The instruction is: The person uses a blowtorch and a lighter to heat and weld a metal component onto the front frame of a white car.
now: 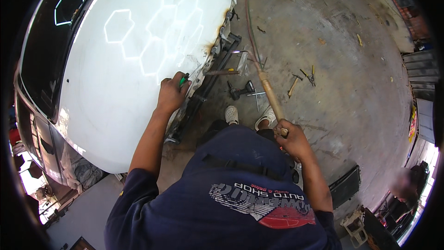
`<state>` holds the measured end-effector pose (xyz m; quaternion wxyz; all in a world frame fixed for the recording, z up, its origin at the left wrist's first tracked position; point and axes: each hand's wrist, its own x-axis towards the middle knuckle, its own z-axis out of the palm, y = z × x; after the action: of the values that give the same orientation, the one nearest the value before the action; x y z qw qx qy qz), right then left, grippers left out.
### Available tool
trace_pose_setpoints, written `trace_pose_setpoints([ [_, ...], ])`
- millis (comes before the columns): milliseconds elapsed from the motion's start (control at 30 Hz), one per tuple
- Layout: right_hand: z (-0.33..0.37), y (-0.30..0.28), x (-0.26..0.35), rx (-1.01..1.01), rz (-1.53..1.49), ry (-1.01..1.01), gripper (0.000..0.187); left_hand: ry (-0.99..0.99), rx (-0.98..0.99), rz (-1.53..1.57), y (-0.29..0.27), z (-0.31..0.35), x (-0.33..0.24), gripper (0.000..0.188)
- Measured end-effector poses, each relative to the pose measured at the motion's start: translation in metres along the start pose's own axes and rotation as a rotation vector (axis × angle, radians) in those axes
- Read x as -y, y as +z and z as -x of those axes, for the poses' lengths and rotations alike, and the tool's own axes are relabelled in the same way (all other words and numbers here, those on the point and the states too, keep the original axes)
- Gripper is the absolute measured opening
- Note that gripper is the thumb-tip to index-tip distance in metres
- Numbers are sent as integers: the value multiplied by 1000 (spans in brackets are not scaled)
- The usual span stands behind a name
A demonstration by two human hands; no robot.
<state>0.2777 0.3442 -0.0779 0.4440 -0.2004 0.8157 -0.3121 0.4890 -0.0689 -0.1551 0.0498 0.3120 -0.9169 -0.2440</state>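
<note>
Over the front edge of a white car hood (115,60), my left hand (171,95) is closed round the green-and-black handle of a screwdriver (184,79). Its thin shaft points up and right, towards the rusty front edge (213,48). My right hand (292,140), right of my body, wraps round the near end of a long tan-handled tool (271,95). The tool slants away from me, and its far end overlaps thin red and green hoses (250,23). I cannot make out its kind.
On the concrete floor lie a dark power drill (240,90), a cross-shaped wrench (257,94), a hammer (293,86) and yellow-handled pliers (310,75). A bar with a metal piece (226,71) juts from the car's front. A dark flat panel (344,186) lies right; a blurred person (406,186) is beyond.
</note>
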Motion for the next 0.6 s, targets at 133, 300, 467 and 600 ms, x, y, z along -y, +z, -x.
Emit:
trace_pose_setpoints([
  [133,-30,12,7,129,100,-98,16,14,16,-25,19,-1,-5,28],
  [300,-43,22,7,229,188,-142,19,-63,54,4,35,0,-6,34],
  [467,-45,26,13,224,219,-158,19,-96,32,31,44,-8,-14,30],
  [600,-48,28,18,233,205,-160,21,-108,-18,79,48,-12,-20,29],
])
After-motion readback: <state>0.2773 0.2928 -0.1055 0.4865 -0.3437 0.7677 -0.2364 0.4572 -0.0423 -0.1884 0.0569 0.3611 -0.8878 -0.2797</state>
